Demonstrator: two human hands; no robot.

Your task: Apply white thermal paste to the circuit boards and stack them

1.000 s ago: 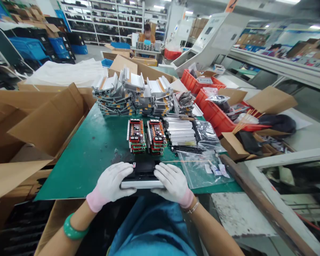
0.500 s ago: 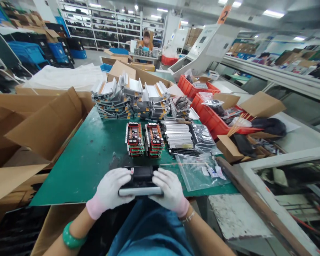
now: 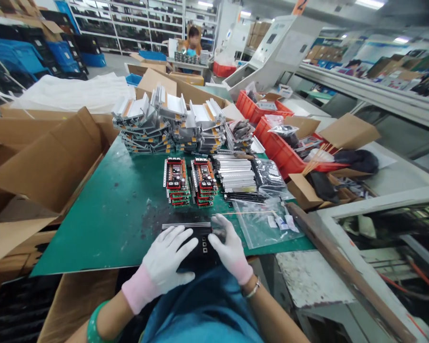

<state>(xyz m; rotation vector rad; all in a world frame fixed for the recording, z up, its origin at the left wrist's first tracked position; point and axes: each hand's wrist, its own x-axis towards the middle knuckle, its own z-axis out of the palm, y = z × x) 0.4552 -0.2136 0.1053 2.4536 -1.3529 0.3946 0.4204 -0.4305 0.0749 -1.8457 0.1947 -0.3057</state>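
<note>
A black housing with a ribbed metal edge (image 3: 186, 226) lies at the table's near edge, and several square metal contacts show near its right end. My left hand (image 3: 168, 262), in a white glove, lies over the left part of the housing with its fingers spread. At the right end is my gloved right hand (image 3: 231, 250), thumb and fingers apart; whether it touches the housing I cannot tell. The left palm hides part of the housing. Just beyond stand two stacks of circuit boards, the left stack (image 3: 176, 181) and the right stack (image 3: 203, 181).
Piled metal profiles (image 3: 171, 124) stand at the back of the green table (image 3: 93, 224). Silver strips (image 3: 235, 175) and a clear plastic bag (image 3: 260, 233) lie to the right. Open cardboard boxes (image 3: 50, 162) flank the left, red crates (image 3: 277, 147) the right. A person (image 3: 193, 45) sits far back.
The housing has been turned over or tilted down from its raised position, so its contacts now show. My left hand has flattened over it, and the right fingers have spread. The view has shifted slightly.
</note>
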